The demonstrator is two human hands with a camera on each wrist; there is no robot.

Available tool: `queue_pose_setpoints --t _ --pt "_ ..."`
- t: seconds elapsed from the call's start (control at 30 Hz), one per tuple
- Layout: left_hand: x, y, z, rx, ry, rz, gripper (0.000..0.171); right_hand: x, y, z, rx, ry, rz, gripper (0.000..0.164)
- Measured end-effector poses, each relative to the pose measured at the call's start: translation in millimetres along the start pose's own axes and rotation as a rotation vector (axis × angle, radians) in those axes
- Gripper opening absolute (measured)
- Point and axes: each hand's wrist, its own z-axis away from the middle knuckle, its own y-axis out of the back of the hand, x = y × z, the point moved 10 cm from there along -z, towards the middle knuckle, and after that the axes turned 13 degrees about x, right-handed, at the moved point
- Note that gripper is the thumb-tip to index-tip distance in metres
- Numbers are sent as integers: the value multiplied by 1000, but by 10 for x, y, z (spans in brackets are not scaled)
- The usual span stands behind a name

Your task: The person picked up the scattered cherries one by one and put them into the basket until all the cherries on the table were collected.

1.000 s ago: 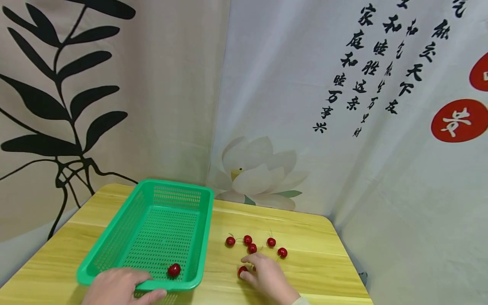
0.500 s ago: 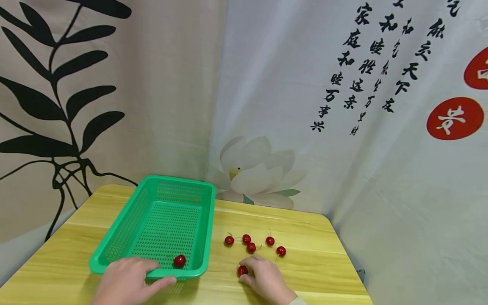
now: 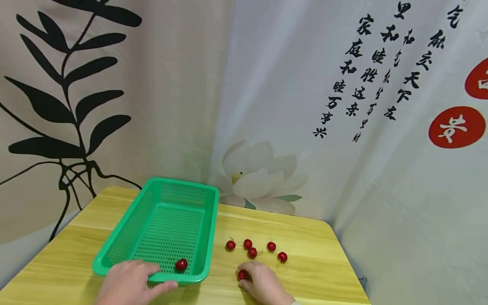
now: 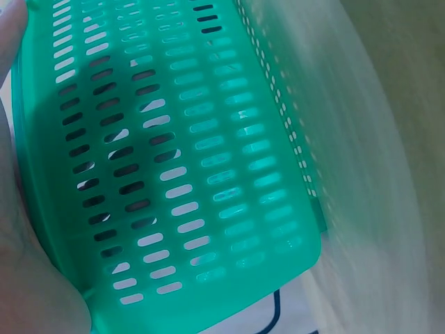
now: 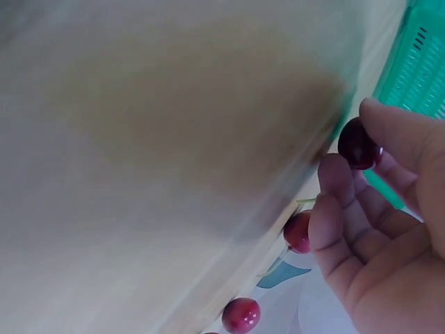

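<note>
Backdrop and tabletop I am looking at

A yellow wooden table [image 3: 305,237] is stretching out before me; behind it a beige cloth [image 3: 171,106] is hanging with a black leaf print [image 3: 68,97], meeting a white cloth [image 3: 289,84] that is showing a pale lotus [image 3: 255,178], black calligraphy [image 3: 373,63] and a red circle [image 3: 456,127].

The only writing is on the white cloth backdrop [image 3: 343,178] behind the surface. Black brush-written Chinese characters [image 3: 366,72] run down it in slanted columns. A few can be read: 家, 和, 万, 事, 兴 and 天下. The small thin ones beside them are too small to read. At the right edge are two red circles; the lower red circle [image 3: 456,127] holds one white character, not clear enough to read.
</note>
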Motion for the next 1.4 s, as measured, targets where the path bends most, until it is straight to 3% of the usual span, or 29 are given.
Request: queue_pose_setpoints --t 0.13,0.27,0.47,0.7,0.83,1.0,1.2,1.4 --pt "11 -10 -11 -17 -9 14 52 8 32 -34 3 -48 -20 33" --pt "18 -2 -23 -11 -22 15 46 -83 193 -176 81 -59 -50 31" --pt "29 1 -19 4 -32 13 46 -414 543 -475 250 22 -96 32" --pt "19 -18 -24 -18 -16 10 51 -963 701 -875 334 163 -49 36" --pt "36 12 -39 7 -33 16 51 -1269 617 -1048 326 273 13 33" --pt "36 -2 -43 -15 -26 24 49 -1500 396 -1134 263 368 90 32" --pt "24 15 -62 0 -24 9 46 -1542 123 -1187 156 349 175 33" --pt "11 2 -55 8 -30 9 46 -1575 17 -1209 114 336 206 32"
